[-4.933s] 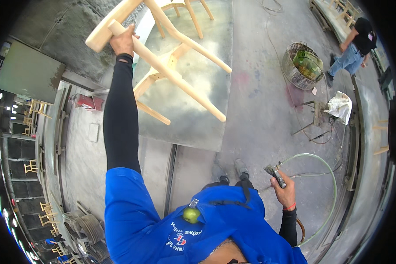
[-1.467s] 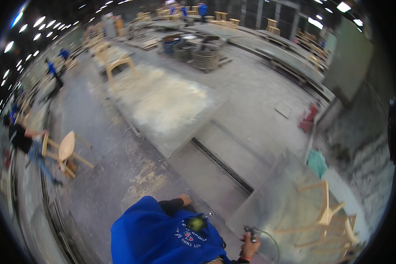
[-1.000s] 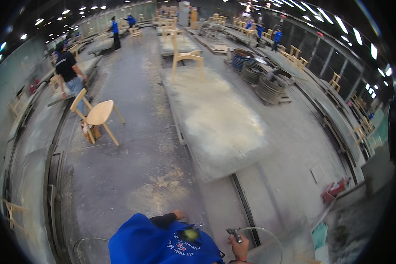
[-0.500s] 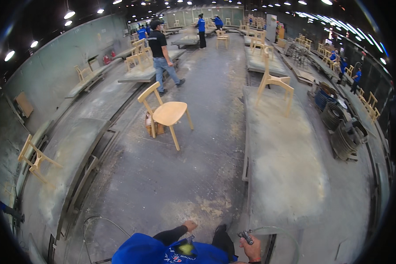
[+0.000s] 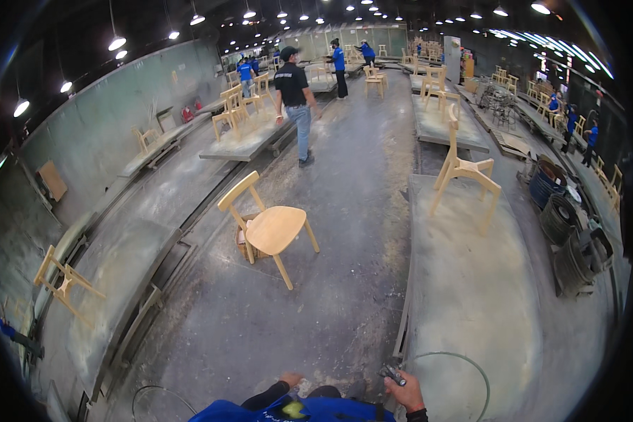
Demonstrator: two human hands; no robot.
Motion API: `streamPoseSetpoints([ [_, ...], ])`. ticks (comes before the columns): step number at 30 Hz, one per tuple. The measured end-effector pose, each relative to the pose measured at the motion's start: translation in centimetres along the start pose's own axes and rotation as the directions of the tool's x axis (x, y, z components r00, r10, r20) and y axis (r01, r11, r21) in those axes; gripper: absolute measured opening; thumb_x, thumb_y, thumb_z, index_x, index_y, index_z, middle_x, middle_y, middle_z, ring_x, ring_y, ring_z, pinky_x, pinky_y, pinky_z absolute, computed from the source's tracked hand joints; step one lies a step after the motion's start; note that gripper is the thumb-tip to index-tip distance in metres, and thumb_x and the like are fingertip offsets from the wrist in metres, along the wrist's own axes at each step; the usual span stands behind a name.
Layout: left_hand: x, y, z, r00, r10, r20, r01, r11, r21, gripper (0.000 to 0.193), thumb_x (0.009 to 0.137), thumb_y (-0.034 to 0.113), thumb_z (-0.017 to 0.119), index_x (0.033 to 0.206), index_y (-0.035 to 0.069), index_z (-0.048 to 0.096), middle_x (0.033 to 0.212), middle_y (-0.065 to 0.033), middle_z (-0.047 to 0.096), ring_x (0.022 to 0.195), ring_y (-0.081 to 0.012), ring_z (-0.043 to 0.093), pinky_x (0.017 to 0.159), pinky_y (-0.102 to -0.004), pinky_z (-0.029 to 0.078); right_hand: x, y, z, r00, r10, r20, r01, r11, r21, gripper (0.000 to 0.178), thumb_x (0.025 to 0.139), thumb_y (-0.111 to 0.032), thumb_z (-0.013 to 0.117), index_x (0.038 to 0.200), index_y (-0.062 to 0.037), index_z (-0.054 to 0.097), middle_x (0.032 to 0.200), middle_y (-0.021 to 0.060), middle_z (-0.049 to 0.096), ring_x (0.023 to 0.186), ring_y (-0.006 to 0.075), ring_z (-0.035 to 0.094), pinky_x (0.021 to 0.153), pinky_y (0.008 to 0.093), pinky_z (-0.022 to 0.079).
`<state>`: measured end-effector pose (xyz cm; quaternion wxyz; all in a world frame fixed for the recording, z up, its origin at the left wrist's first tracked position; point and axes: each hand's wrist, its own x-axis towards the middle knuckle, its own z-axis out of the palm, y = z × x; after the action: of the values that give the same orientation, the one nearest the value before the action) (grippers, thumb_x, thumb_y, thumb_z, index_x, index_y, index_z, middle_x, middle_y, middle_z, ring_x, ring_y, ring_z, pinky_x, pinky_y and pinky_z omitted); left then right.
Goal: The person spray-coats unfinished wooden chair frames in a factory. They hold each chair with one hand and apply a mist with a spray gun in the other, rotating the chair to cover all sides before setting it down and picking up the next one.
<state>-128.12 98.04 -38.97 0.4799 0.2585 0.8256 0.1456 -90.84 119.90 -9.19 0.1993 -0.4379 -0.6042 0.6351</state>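
My right hand (image 5: 406, 394) is closed around a small metal spray gun (image 5: 392, 375) at the bottom of the view. A thin hose (image 5: 484, 380) loops out to its right, over the near end of the right-hand platform. Low in front of my body hangs my left hand (image 5: 292, 378), with nothing visible in it. It is small and its fingers are not clear. Ahead of me on the floor stands a light wooden chair (image 5: 276, 228), with a brown basket-like container (image 5: 245, 243) partly hidden behind it. Another wooden chair (image 5: 464, 172) rests on the right-hand platform.
Long low platforms flank the aisle, the right one (image 5: 471, 281) and the left one (image 5: 119, 281), which bears a tipped chair (image 5: 65, 281). A person in a black shirt (image 5: 295, 98) is in the aisle. Dark drums (image 5: 573, 260) stand far right. Another hose (image 5: 162, 390) curves at lower left.
The view has tilted up and moved closer to the floor chair. The person in black has stepped toward the aisle's middle. My right hand still holds the spray gun; its hose now arcs wider.
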Motion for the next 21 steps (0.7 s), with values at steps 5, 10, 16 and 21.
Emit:
streamPoseSetpoints([
  [5,3.9,5.5,-2.8,0.983,-0.134,-0.129,0.041,0.832,-0.554,0.043,0.099,0.039,0.068,0.129,0.009,0.067,0.114,-0.008,0.075,0.093,-0.0236,0.076,0.077,-0.0506,0.063,11.5,-2.8,-0.9,0.994,0.003,0.108,0.001,0.999,-0.034,0.035,0.096,-0.022,0.077,0.121,0.0022,0.072,0.084,0.0032,0.072,0.071,0.0107,0.068,0.065,0.0282,0.055],
  [10,8.7,4.8,-4.4,0.937,0.348,0.023,-0.29,0.742,0.604,0.041,0.1,0.038,0.052,0.109,0.008,0.077,0.105,-0.0157,0.079,0.098,-0.0358,0.076,0.08,-0.0515,0.059,23.4,-5.3,-0.4,0.99,0.011,0.139,0.016,0.981,-0.192,0.046,0.095,-0.034,0.078,0.123,0.0014,0.071,0.077,0.0065,0.073,0.07,0.0105,0.069,0.067,0.0295,0.054],
  [16,20.0,9.2,-14.0,0.991,0.119,0.061,-0.133,0.846,0.516,0.042,0.101,0.038,0.049,0.109,0.008,0.078,0.107,-0.0165,0.078,0.1,-0.038,0.075,0.085,-0.0535,0.058,35.1,-14.5,-0.9,0.997,0.052,0.062,-0.034,0.965,-0.258,0.043,0.096,-0.031,0.077,0.123,0.0023,0.071,0.083,0.0031,0.073,0.077,0.0105,0.069,0.073,0.0279,0.056],
  [21,30.8,15.8,-24.9,0.936,0.285,0.207,-0.338,0.569,0.749,0.044,0.101,0.038,0.046,0.108,0.009,0.079,0.109,-0.0172,0.077,0.103,-0.0398,0.074,0.088,-0.0552,0.057,42.9,-18.0,-2.2,0.991,0.003,-0.135,-0.019,0.993,-0.117,0.046,0.096,-0.03,0.077,0.127,0.0035,0.069,0.086,0.0039,0.075,0.076,0.0098,0.069,0.072,0.0284,0.055],
])
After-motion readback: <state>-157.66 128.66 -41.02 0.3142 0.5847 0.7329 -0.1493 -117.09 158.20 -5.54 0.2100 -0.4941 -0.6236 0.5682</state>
